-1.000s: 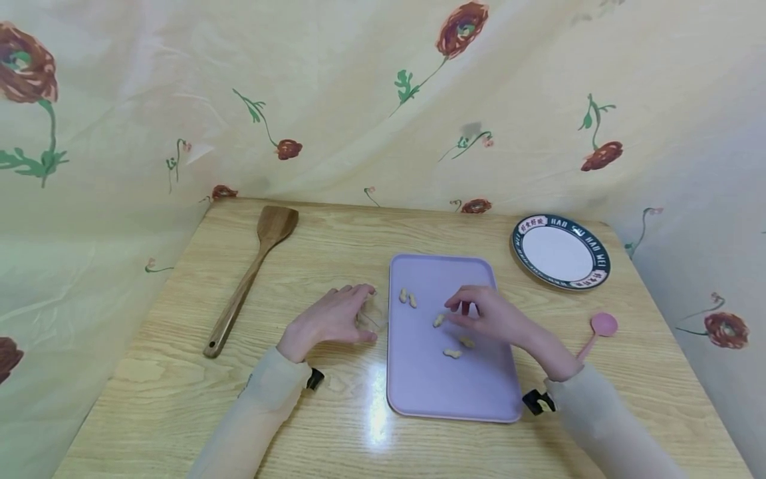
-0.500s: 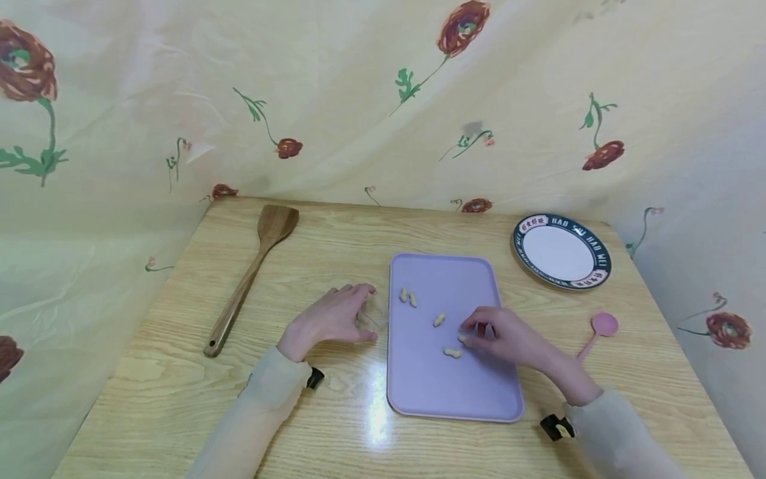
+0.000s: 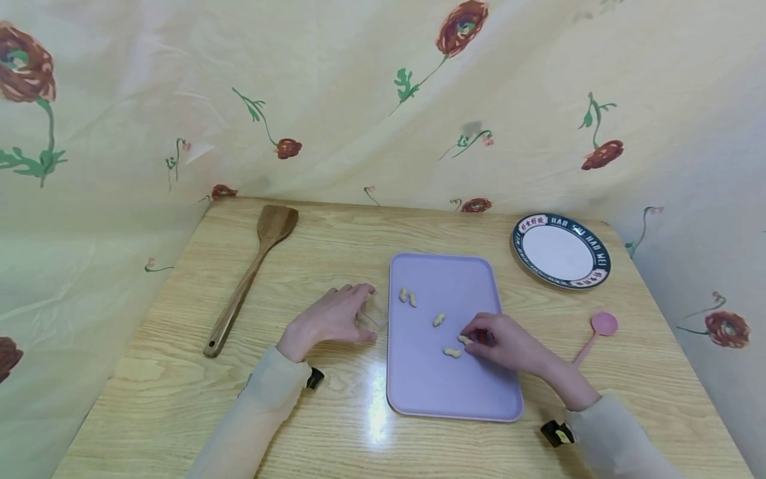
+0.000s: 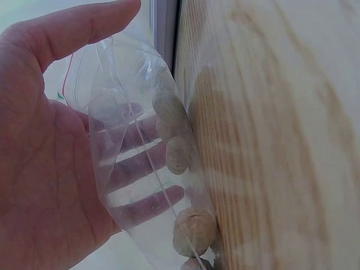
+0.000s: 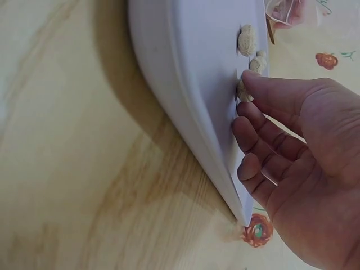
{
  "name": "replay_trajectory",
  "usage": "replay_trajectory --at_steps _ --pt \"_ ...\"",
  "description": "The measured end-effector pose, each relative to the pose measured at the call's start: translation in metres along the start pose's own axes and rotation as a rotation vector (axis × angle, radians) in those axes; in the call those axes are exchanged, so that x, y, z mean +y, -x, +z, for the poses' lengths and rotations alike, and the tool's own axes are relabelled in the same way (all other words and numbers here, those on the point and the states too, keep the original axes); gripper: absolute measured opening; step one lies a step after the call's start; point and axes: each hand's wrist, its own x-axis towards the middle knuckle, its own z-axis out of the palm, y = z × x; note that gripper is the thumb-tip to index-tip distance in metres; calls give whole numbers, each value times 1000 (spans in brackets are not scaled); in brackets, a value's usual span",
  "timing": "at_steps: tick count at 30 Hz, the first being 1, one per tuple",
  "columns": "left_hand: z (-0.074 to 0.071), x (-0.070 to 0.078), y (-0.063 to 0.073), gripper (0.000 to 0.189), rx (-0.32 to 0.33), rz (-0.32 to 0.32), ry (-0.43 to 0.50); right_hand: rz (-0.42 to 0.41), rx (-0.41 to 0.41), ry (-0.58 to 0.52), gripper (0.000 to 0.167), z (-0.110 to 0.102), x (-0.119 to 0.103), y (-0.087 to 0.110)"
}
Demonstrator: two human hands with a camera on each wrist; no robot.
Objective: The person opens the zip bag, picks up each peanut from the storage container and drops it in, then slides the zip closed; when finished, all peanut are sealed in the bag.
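My left hand (image 3: 329,316) curves round a clear plastic bag (image 4: 115,146) on the table, left of the lilac tray (image 3: 443,399). Through the film, several pale brown lumps (image 4: 194,232) show low in the bag, and the fingers appear behind it. Over the tray, my right hand (image 3: 505,340) pinches a peanut in its shell (image 5: 244,91) between thumb and index finger, close to the tray's surface. Just left of it lies another peanut (image 3: 451,352). A third peanut (image 3: 439,320) rests farther up, and a pair of peanuts (image 3: 412,300) sits near the tray's left edge.
A wooden spatula (image 3: 247,283) lies at the left of the table. At the back right stands a white plate (image 3: 559,253) with a dark green patterned rim. The pink spoon (image 3: 603,324) lies right of the tray, beyond my right forearm. Floral cloth hangs behind the table.
My right hand has moved from beside the middle peanut down and right to the peanut it now pinches. The left hand has stayed in place at the bag.
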Motion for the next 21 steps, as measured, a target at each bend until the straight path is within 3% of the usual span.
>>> replay_trajectory --at_steps 21 --pt "-1 0 0 81 -1 2 -12 13 -2 7 15 -1 0 0"
